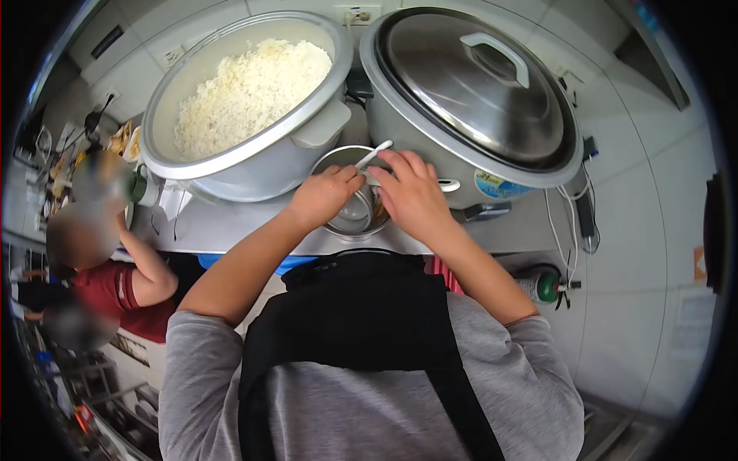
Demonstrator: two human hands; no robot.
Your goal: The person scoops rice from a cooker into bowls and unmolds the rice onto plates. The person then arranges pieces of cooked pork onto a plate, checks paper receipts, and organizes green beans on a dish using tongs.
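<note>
A round metal pot (354,237) stands at the front of the counter, between the two big cookers, with both hands over it. My left hand (327,195) is closed at the pot's left side, fingertips pressed on something too small to name. My right hand (416,190) reaches in from the right, fingers bent and closed near the same spot. Between the fingertips a white utensil handle (374,154) slants upward. Below them, inside the pot, sits a pale, see-through bowl-like piece (355,214). Another white handle (448,185) sticks out beside my right hand.
At the left, an uncovered cooker (254,170) holds white rice (257,96). A second cooker (453,165) wears a steel lid (469,84). Cables (573,219) hang at the right above a green cylinder (547,286). A person in a red shirt (115,296) stands left.
</note>
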